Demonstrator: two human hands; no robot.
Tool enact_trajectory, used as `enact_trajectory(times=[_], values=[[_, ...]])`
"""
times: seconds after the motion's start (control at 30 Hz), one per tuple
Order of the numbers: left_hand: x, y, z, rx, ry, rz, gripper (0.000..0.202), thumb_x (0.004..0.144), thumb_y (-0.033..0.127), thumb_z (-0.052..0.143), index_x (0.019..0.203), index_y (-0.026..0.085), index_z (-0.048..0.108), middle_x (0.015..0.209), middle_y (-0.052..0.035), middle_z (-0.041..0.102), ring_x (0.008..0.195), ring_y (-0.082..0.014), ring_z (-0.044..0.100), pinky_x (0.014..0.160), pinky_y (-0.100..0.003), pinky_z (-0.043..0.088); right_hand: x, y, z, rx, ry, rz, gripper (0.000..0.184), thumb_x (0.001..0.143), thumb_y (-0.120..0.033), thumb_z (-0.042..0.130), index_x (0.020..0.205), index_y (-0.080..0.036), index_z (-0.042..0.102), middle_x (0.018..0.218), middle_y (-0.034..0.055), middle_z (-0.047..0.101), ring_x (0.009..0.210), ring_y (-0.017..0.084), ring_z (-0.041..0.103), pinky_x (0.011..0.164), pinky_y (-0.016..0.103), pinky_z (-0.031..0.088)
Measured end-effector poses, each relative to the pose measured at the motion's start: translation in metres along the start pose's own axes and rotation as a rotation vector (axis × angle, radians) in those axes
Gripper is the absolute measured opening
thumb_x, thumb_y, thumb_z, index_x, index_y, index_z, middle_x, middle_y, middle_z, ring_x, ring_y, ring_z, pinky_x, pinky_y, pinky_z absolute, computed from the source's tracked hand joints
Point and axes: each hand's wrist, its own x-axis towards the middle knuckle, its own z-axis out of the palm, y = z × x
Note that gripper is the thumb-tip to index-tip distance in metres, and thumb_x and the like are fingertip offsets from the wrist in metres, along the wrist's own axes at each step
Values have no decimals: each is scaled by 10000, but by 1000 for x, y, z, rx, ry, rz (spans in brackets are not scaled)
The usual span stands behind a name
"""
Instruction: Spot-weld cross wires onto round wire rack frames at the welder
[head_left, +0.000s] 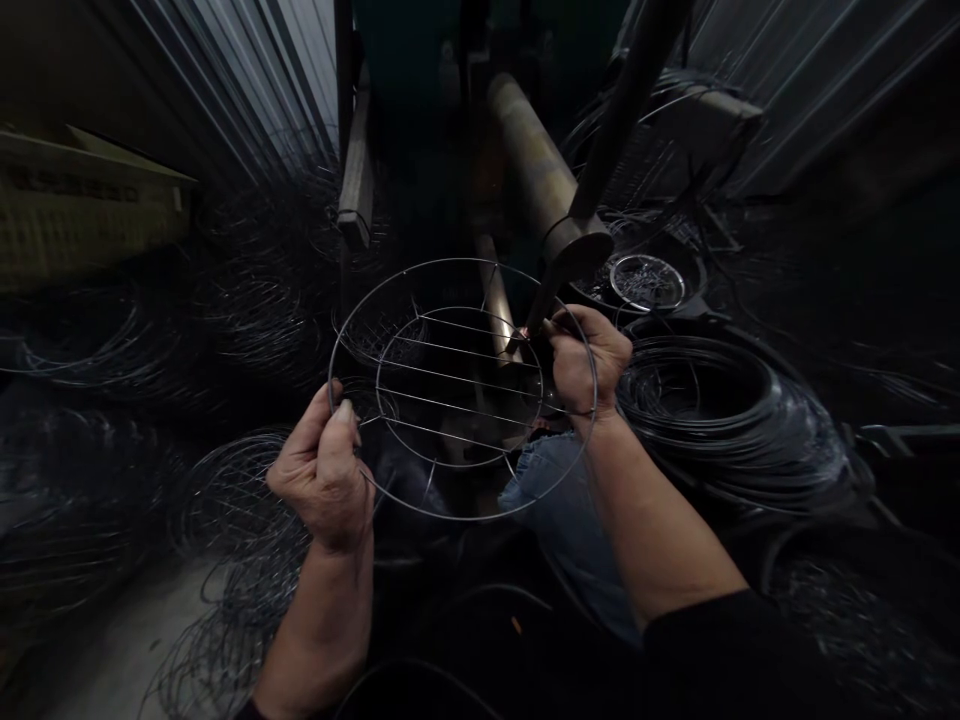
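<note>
Both our hands are raised at a round wire rack [459, 377], which we hold out before us, with a thick metal cylinder [541, 160] beyond it. Our left hand [330, 470] is clamped on the rack's left edge; our right hand [589, 360] has its fingers closed together near the tip of a slim metal rod [495, 295], though we cannot tell what they pinch, and the rack's right edge crosses that hand. A wire coil [780, 430] lies to the right

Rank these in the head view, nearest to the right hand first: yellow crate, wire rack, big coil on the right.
1. Wire rack: at the right hand, its rim overlapping it in view.
2. Big coil: just right of it.
3. Yellow crate: far left.
</note>
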Motion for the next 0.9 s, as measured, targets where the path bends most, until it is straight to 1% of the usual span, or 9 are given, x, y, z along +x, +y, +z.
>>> enact_trajectory(times=[0.17,0.27,0.4,0.57,0.73,0.83,0.9], values=[[-2,-1,2,-24,-17,-29,229,664,183,730,888,199,772,777,-23,710,525,-65,501,483,-218,381,2,8,-1,38,-5,1,46,699,-229,680,694,-201,644,655,-37,582,656,136,557,655,297,475],[-3,-1,2,-41,-23,-57,233,658,177,740,889,191,773,787,-28,711,531,-62,505,491,-214,384,3,9,-1,35,-8,-1,56,691,-233,688,696,-201,642,652,-41,576,653,134,555,652,294,471],[-4,-1,0,-7,-22,-61,238,665,194,736,900,182,769,716,-11,683,538,-71,500,501,-220,395,5,8,-1,26,-11,7,73,674,-239,700,679,-201,637,628,-48,558,624,126,533,639,290,458],[-5,-3,-2,-9,-37,-66,229,682,174,721,907,173,764,799,-30,704,547,-72,492,516,-230,398,5,5,-2,11,-31,18,66,673,-235,689,669,-202,632,621,-49,553,621,127,529,634,290,456],[-8,-4,-3,-34,-71,-65,211,694,165,722,900,180,765,790,-18,698,535,-62,468,508,-225,379,9,7,2,24,-34,34,72,672,-224,686,644,-197,626,624,-41,548,604,115,510,590,276,443],[-11,-3,-9,-68,-111,-88,230,691,187,739,919,188,765,775,-8,690,548,-61,480,564,-232,432,11,9,-2,103,-70,97,97,637,-230,716,664,-193,630,633,-40,560,555,100,495,517,255,420],[-9,-2,-15,-111,-157,-104,212,720,225,720,923,184,764,754,-11,684,615,-87,548,668,-260,488,8,6,-15,173,-104,183,158,583,-226,746,705,-194,651,629,-47,584,467,76,448,432,231,359]])
